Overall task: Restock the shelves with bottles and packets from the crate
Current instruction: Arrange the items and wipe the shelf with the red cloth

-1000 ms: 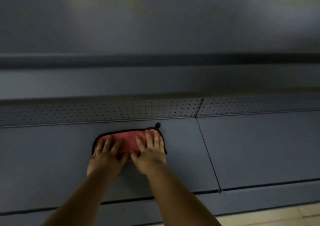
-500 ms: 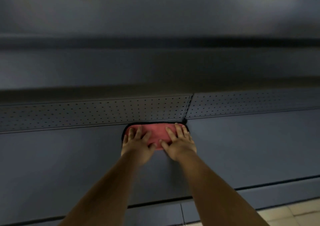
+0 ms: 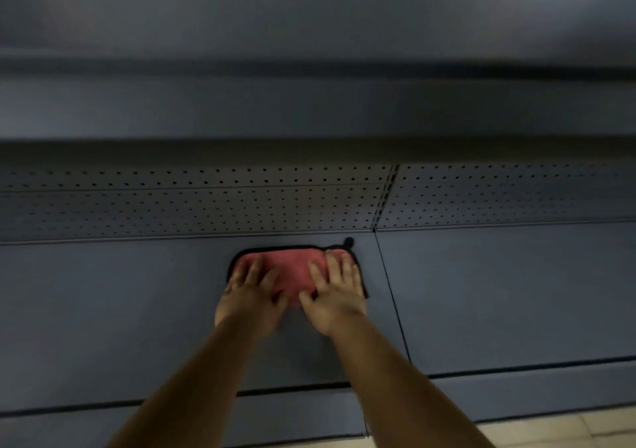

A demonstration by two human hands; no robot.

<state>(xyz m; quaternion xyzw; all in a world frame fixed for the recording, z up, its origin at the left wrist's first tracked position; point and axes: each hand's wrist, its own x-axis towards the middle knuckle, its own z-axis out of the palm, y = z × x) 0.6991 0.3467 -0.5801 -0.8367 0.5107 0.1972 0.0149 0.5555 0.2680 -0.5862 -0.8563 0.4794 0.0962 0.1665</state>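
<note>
A red cloth point(image 3: 292, 274) with dark edging is spread flat on the blue metal shelf point(image 3: 137, 310) at the centre of the frame, just in front of the perforated back panel point(image 3: 206, 206). Its long axis runs left to right, with a small dark loop point(image 3: 348, 241) at its upper right corner. Bare shelf is left open on both sides, and a panel seam point(image 3: 390, 292) lies just to its right. The left hand point(image 3: 249, 301) and right hand point(image 3: 335, 298) are pressed flat on it, fingers spread.

Red cloth point(image 3: 292, 274), perhaps folded.
</note>
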